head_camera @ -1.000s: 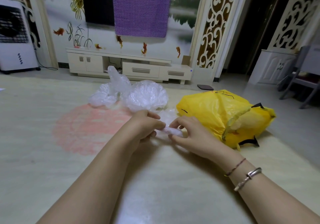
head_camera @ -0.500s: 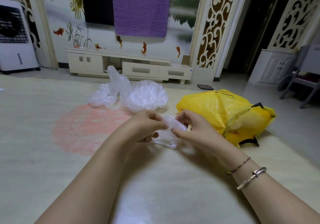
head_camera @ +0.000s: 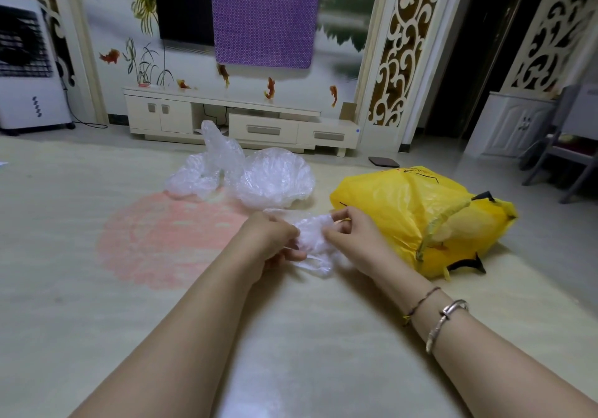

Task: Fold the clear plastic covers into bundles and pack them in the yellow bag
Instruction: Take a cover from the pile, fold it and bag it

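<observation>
Head view: both hands, left hand [head_camera: 275,239] and right hand [head_camera: 352,239], pinch a flimsy, featherlight clear cover [head_camera: 312,236]; its gathered edges look like the best hold.

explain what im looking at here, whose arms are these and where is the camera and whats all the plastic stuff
There is no machine here. The camera sits on a person's head and looks forward and down, so the two arms reaching in from the bottom are that person's own.

The left hand and the right hand both pinch one crumpled clear plastic cover between them, just above the floor. It looks like they are folding it into a bundle.

Further away on the floor lies a loose pile of more clear covers, not yet folded. To the right lies a yellow bag, where the bundles go. Behind stand a low TV cabinet and a purple cloth hanging on the wall.
</observation>
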{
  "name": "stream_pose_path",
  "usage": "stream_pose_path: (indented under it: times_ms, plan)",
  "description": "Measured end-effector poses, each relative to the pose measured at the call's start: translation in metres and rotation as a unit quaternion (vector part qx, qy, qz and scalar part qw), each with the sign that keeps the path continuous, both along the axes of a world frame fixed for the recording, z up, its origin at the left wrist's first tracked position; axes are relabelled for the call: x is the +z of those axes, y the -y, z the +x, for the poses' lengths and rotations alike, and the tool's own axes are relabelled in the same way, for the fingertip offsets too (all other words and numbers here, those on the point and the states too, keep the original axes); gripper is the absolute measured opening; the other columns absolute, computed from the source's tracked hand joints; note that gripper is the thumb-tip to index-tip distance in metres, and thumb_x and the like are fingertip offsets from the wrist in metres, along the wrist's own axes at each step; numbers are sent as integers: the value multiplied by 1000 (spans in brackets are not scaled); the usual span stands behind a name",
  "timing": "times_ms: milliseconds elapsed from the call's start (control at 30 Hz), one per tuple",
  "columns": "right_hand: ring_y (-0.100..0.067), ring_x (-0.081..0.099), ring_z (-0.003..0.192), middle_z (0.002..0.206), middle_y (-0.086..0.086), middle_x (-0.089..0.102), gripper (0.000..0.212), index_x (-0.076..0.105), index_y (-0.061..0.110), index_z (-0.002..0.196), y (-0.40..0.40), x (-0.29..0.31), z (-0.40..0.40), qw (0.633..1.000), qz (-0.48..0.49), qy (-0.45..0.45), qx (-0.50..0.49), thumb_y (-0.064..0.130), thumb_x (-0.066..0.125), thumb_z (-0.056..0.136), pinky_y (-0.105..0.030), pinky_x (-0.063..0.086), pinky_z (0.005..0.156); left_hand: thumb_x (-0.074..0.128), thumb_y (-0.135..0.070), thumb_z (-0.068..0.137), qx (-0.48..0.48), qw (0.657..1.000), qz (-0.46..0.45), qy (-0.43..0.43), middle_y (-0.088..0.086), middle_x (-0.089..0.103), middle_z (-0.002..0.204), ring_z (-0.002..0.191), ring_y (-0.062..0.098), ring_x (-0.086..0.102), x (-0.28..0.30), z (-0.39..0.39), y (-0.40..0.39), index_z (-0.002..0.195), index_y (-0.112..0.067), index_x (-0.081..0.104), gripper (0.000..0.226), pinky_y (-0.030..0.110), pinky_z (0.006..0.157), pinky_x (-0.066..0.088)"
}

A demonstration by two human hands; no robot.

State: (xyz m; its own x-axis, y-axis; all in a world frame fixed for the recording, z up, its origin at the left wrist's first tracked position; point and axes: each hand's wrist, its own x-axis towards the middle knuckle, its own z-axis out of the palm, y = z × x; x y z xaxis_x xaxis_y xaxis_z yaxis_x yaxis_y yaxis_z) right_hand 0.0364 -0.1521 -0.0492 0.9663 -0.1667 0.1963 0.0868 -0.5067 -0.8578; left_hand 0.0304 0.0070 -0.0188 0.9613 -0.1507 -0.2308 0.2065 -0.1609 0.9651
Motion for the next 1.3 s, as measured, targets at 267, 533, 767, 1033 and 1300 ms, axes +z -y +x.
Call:
stream_pose_path:
  times_ms: [267, 533, 767, 1033, 1300]
  plan:
    - [-27, 55, 81, 83, -5, 59, 13, 61, 4, 88, -7, 0, -1, 986, -168, 10, -10, 12, 60, 78, -37, 41, 72, 44, 0, 89, 18, 998, 52, 22, 3, 61, 44, 71, 28, 61, -9, 4, 3, 70, -9, 56, 24, 20, 45, 28]
    - [-11, 52, 67, 84, 2, 57, 11, 57, 12, 88, 2, 35, -32, 997, 32, 69, 21, 3, 61, 84, -17, 42, 59, 67, -49, 83, 5, 995, -9, 96, -8, 53, 103, 89, 9, 61, 12, -8, 9, 111, -19, 50, 44, 22, 62, 51]
    - [-18, 64, 64, 99, -17, 60, 26, 42, 19, 99, 23, 69, -52, 992, 80, 73, 59, 1, 58, 90, -27, 50, 52, 52, -48, 93, -40, 987, -132, 82, -2, 67, 100, 80, 12, 64, 23, -19, 26, 106, -15, 62, 36, 25, 68, 48]
    - [-18, 58, 59, 75, -5, 62, 14, 53, 13, 91, 91, 98, -82, 983, 71, -73, 150, 1, 61, 89, -24, 47, 50, 44, -38, 99, -99, 982, -98, 125, -5, 72, 91, 80, 11, 61, 7, -27, 49, 98, -11, 66, 35, 27, 79, 45]
    - [-15, 56, 65, 88, -7, 64, 13, 63, 18, 86, 155, 84, -91, 984, 36, -159, 69, 6, 68, 84, -26, 52, 59, 47, -28, 99, -131, 975, -76, 161, -6, 69, 94, 83, 10, 62, -2, -32, 78, 86, -13, 66, 27, 25, 80, 45]
